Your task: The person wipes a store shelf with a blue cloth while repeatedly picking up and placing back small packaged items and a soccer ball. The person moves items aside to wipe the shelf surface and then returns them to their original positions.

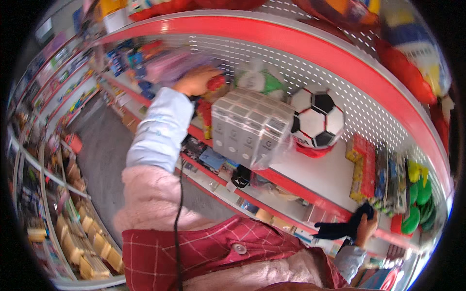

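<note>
My left hand, blurred, reaches over the shelf at a red and yellow toy-like item, beside blurred pink and purple packages. Whether its fingers close on anything cannot be made out. Just right of it stands a plastic-wrapped block of grey boxes, then a black and white football on a red base. My right hand, low on the right by the shelf's front edge, grips a dark cloth item that looks like a glove.
A red-edged shelf crosses the view below a pegboard back. Red and yellow packs and green round items stand at the right. Lower shelves hold mixed goods. Bins with wooden pieces lie beyond the floor on the left.
</note>
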Demonstrator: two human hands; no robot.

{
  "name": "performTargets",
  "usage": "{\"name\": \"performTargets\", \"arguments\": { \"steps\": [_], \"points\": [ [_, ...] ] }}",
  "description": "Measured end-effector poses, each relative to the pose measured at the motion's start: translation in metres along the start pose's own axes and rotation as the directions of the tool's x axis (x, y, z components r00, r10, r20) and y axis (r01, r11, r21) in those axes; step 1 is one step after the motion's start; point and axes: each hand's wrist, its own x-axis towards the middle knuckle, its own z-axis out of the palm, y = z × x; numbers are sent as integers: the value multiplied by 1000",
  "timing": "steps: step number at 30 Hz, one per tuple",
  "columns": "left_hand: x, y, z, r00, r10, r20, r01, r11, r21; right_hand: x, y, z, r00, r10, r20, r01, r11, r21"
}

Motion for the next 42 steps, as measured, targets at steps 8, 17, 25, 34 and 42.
{"name": "performTargets", "arguments": {
  "steps": [8, 17, 25, 34, 42],
  "points": [
    [3, -16, 4, 999, -49, -5, 45, 947, -319, 2, -26, -4, 988, 157, 5, -155, 983, -98],
    [-41, -37, -32, 881, -270, -388, -38, 777, -628, -1, -58, -17, 985, 168, -43, -171, 982, -77],
    [-177, 126, -120, 698, -298, -651, -104, 857, -504, -1, -49, -15, 994, 85, -71, -88, 995, -40],
    [-43, 394, 8, 948, 190, -254, -315, 461, -830, -2, -43, -15, 998, 41, -53, -41, 999, -4],
    [90, 487, 108, 967, -256, -19, 175, 712, -680, -4, -36, -20, 996, -60, -58, 65, 994, 88]
  ]
}}
